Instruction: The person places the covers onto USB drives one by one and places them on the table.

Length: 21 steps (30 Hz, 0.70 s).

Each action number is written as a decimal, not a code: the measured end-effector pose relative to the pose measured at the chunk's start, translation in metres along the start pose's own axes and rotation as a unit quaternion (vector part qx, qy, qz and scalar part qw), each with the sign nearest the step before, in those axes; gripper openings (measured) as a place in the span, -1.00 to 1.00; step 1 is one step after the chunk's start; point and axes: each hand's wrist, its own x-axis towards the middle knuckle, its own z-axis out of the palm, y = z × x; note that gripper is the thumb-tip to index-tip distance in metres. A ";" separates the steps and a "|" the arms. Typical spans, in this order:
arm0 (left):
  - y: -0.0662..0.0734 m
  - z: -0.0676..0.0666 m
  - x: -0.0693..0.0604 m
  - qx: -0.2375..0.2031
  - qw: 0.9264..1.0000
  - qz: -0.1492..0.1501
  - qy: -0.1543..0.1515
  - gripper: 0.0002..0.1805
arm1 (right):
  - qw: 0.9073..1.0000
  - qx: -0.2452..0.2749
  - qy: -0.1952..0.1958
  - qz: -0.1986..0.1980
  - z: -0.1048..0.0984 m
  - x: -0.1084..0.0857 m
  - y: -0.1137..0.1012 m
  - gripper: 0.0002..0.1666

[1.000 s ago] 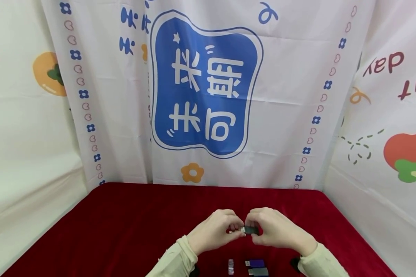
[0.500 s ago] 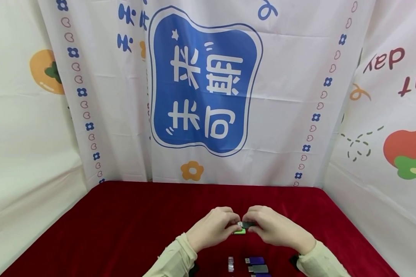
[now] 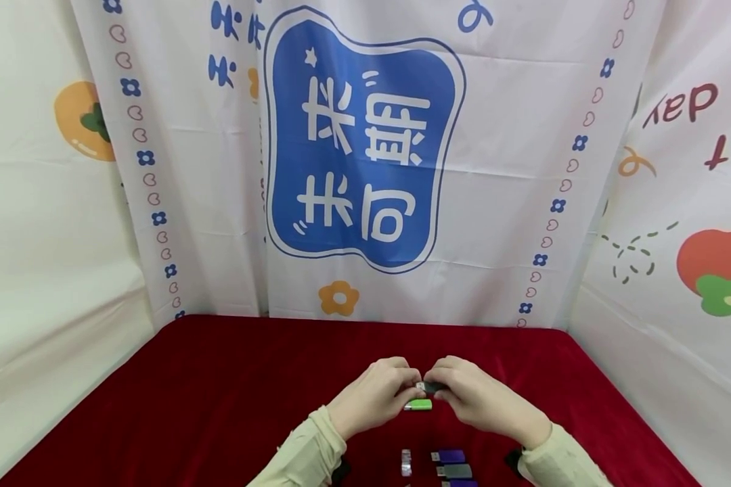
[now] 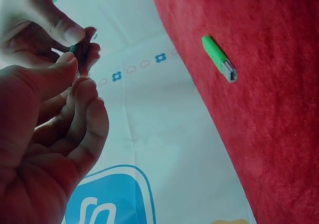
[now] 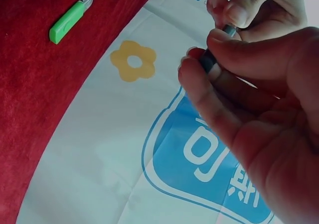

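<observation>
A dark USB stick (image 3: 430,387) is held up between my two hands, its light connector end pointing left. My right hand (image 3: 487,399) pinches its dark body between thumb and fingers, also seen in the right wrist view on the USB stick (image 5: 208,59). At the connector end, my left hand (image 3: 374,399) pinches with thumb and fingertips; whether a clear cap sits there is hidden by the fingers. Below the hands in the head view, a green USB stick (image 3: 419,404) lies on the red cloth. The left wrist view shows this green stick (image 4: 215,52) with a clear-looking end over its connector.
Nearer on the red cloth (image 3: 219,399) lie clear caps (image 3: 406,462), a purple USB stick (image 3: 447,456), a grey one (image 3: 455,471) and another purple one (image 3: 460,483). White printed curtains (image 3: 493,203) stand behind the table and at both sides.
Both hands have moved slightly up and away in the head view with the dark USB stick. The green USB stick below them has come into sight. The view has shifted a little.
</observation>
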 end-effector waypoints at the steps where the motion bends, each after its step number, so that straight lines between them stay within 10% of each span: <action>1: 0.000 0.000 0.000 -0.003 1.000 -0.006 -0.004 -0.94 | 1.000 0.004 -0.005 0.010 0.000 0.001 0.000 -0.71; 21: -0.024 -0.014 -0.012 -0.030 0.970 -0.207 -0.122 -0.70 | 0.986 -0.059 -0.087 0.126 0.044 0.001 0.014 -0.83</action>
